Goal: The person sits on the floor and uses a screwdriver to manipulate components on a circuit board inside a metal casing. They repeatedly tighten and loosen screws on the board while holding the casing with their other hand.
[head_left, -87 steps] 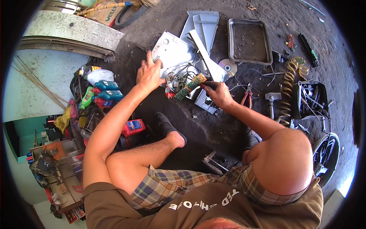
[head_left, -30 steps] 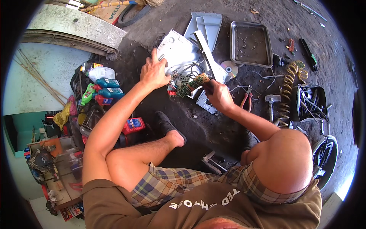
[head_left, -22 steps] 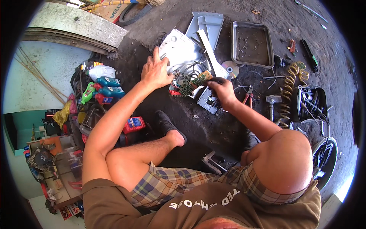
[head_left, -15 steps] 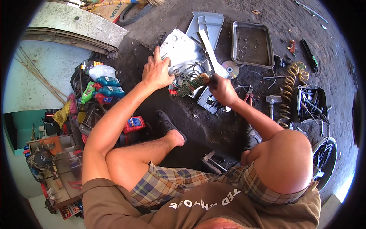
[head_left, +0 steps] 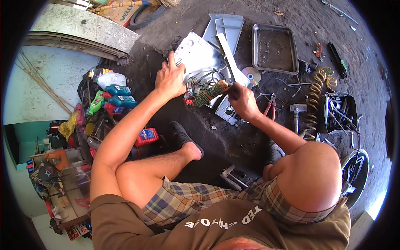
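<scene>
A white plastic casing [head_left: 198, 52] lies on the dark ground ahead of me, with loose wires and parts at its near end. My left hand [head_left: 170, 80] grips the casing's left edge, its fingers laid over the top and the thumb mostly hidden. A green circuit board [head_left: 208, 95] is held at its right end by my right hand [head_left: 243, 102], tilted over the casing's near end. Thin wires [head_left: 213, 76] run close to the board. Just below the board sits a grey-white slotted frame [head_left: 226, 111], partly covered by my right hand.
Behind the casing lies a grey panel [head_left: 230, 31]; a metal tray [head_left: 275, 48] with small bits stands to its right. Pliers [head_left: 271, 104], a hammer [head_left: 297, 112], a coiled hose [head_left: 313, 100] and a tool box [head_left: 341, 112] are at right. Bottles [head_left: 118, 100] stand at left.
The circuit board has tipped a little, so more of its face shows. My right hand has turned slightly with it. My left hand has hardly moved.
</scene>
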A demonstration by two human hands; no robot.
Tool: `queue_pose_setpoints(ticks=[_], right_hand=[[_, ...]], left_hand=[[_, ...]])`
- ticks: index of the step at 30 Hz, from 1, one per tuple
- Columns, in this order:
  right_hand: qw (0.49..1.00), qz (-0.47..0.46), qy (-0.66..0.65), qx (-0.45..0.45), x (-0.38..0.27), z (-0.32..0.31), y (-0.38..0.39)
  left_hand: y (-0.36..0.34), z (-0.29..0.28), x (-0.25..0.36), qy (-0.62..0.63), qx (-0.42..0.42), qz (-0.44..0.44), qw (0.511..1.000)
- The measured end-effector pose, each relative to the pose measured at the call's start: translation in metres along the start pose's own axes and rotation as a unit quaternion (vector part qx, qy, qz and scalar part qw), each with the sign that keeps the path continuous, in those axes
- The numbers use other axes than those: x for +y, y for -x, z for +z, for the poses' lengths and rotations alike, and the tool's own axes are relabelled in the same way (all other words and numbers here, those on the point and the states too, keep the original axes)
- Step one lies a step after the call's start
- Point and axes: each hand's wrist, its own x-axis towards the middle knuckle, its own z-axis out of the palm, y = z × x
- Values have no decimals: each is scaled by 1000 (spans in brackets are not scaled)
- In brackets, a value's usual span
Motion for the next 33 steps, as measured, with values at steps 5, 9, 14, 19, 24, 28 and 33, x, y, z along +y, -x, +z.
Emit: queue_pose_setpoints(ticks=[5,9,14,19,24,28,33], right_hand=[[988,142,-52,9,1,4,-5],[996,37,53,-62,-14,-2,-10],[999,-37,-3,-4,-8,2,-7],[870,283,-394,-84,19,4,-14],[996,-25,73,-55,-13,-7,-3],[658,407,-632,-44,14,-3,-16],[997,43,-57,-36,5,-10,-21]], left_hand=[[1,-4,8,3,8,-1,1000],[4,-7,11,4,10,-2,1000],[3,-6,7,5,11,5,1000],[1,-6,10,4,15,9,1000],[5,-12,12,-4,11,22,1000],[1,-15,15,-9,13,22,1000],[4,-17,18,-8,14,23,1000]])
